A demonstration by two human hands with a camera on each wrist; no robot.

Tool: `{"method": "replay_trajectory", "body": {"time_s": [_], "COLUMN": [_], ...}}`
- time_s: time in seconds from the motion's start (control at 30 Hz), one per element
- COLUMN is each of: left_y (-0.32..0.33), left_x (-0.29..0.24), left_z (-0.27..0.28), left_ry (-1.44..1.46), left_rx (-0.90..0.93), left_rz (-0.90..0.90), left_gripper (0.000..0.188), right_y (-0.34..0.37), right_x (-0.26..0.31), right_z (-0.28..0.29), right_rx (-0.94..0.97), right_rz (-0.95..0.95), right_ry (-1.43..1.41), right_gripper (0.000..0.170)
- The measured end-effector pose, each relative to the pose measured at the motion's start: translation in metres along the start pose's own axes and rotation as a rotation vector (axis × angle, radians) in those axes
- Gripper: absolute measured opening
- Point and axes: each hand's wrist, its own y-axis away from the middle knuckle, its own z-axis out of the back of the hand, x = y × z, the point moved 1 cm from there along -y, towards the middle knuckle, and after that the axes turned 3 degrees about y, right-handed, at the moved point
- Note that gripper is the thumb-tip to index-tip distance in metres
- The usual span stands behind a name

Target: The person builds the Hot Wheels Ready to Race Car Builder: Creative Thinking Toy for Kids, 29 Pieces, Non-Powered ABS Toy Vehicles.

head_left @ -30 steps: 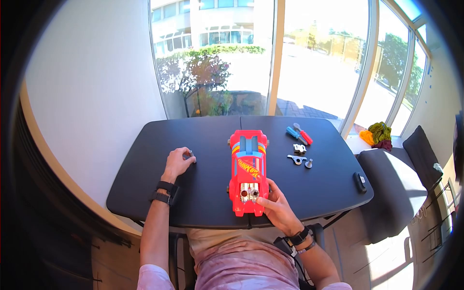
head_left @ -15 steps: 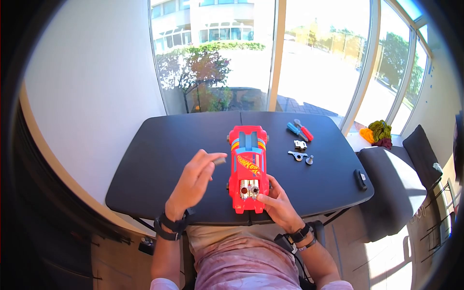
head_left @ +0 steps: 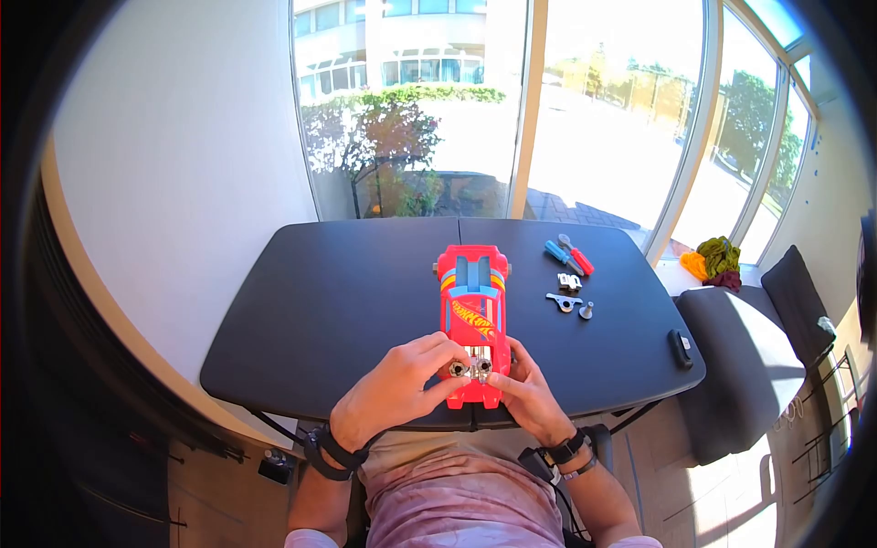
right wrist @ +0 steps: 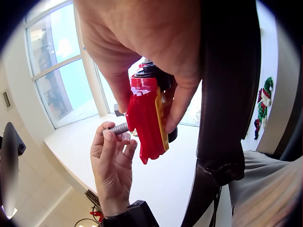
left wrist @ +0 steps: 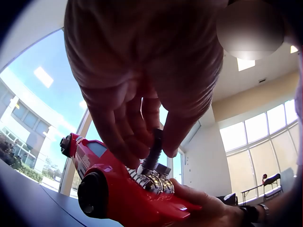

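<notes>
A red toy car (head_left: 473, 315) with blue and yellow trim stands over the near middle of the table, its chrome engine (left wrist: 152, 183) toward the person. The right hand (head_left: 533, 399) grips the car's near end from the right side. Between thumb and fingers, the left hand (head_left: 395, 382) pinches a grey ribbed cylinder like a thick screw (right wrist: 121, 128). The cylinder's lower end is right at the chrome engine in the left wrist view. Part of the engine is hidden behind the left fingers in the head view.
On the right of the black table (head_left: 301, 320) lie a blue-handled tool (head_left: 561, 256), a red-handled tool (head_left: 581, 262), a white part (head_left: 569, 282), a grey bracket (head_left: 564, 302) and a small grey flanged peg (head_left: 586, 311). A black object (head_left: 681, 347) is near the right edge.
The left hand has come from the left side of the table to the car's engine, carrying the grey ribbed cylinder. The right hand keeps its grip on the car, in nearly the same place.
</notes>
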Motion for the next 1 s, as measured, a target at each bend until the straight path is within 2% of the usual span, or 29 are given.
{"method": "replay_trajectory", "body": {"time_s": [0.27, 0.37, 0.47, 0.57, 0.67, 0.77, 0.87, 0.97, 1.0], "left_y": [-0.004, -0.004, -0.004, -0.007, -0.004, -0.003, -0.005, -0.005, -0.004], "left_x": [0.002, 0.008, 0.008, -0.004, 0.002, 0.017, 0.004, 0.003, 0.007], "left_z": [-0.007, -0.011, -0.010, -0.005, -0.001, -0.006, -0.006, -0.003, -0.003], "left_ry": [-0.144, -0.116, 0.076, -0.042, -0.183, -0.094, -0.049, -0.153, -0.112], "left_rx": [0.005, -0.030, -0.053, -0.130, -0.025, -0.027, -0.110, -0.036, -0.038], "left_rz": [-0.130, -0.050, -0.001, -0.125, 0.081, -0.069, -0.121, 0.063, 0.028], "left_gripper": [0.047, 0.055, 0.060, 0.058, 0.053, 0.051, 0.048, 0.046, 0.047], "right_y": [0.000, 0.000, 0.000, 0.001, 0.001, 0.001, 0.001, 0.001, 0.001], "right_x": [0.000, 0.000, -0.002, -0.001, -0.001, 0.000, 0.000, 0.000, 0.000], "right_z": [-0.001, 0.000, 0.002, -0.001, -0.001, -0.001, -0.001, -0.001, -0.002], "right_rx": [0.007, 0.011, 0.005, 0.004, 0.004, -0.001, 0.000, 0.005, 0.006], "right_rz": [0.008, 0.003, -0.005, -0.003, 0.002, 0.005, 0.002, 0.002, 0.004], "right_ry": [-0.022, -0.020, -0.022, -0.035, -0.032, -0.025, -0.027, -0.030, -0.030], "right_gripper": [0.072, 0.073, 0.073, 0.073, 0.073, 0.073, 0.073, 0.073, 0.073]}}
